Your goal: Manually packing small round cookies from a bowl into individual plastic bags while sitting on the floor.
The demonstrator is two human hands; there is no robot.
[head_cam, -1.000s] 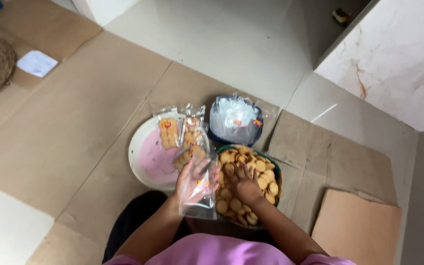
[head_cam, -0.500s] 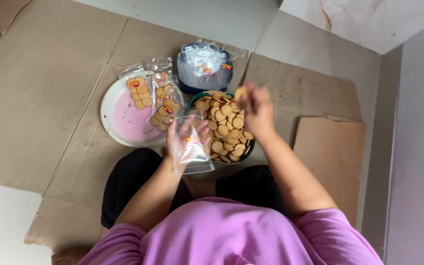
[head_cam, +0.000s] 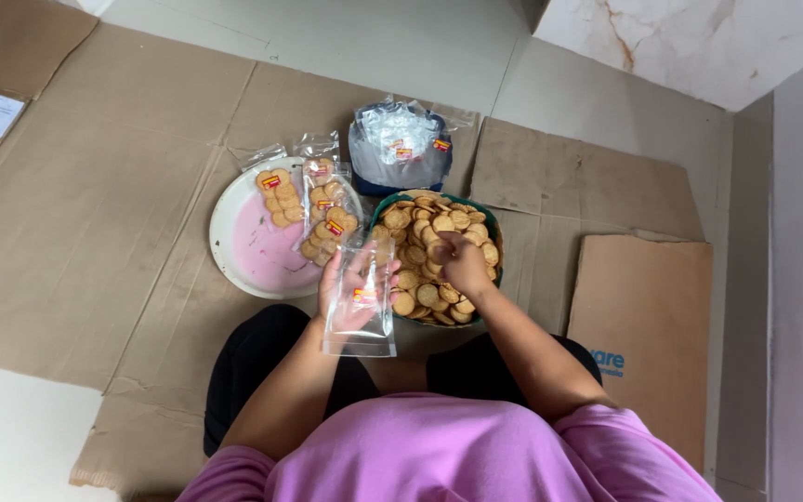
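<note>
Round golden-brown biscuits [head_cam: 425,265] fill a dark green bowl [head_cam: 493,244] at frame centre, where the right hand [head_cam: 464,265] has its grip closed down among them. The left hand [head_cam: 350,288] holds a clear, empty-looking plastic pouch with a small red label [head_cam: 362,302] just left of the bowl. Judged from this, packing is early: a few filled pouches [head_cam: 313,203] lie on the pink and white round plate [head_cam: 257,256] further left, while the bowl remains nearly full.
</note>
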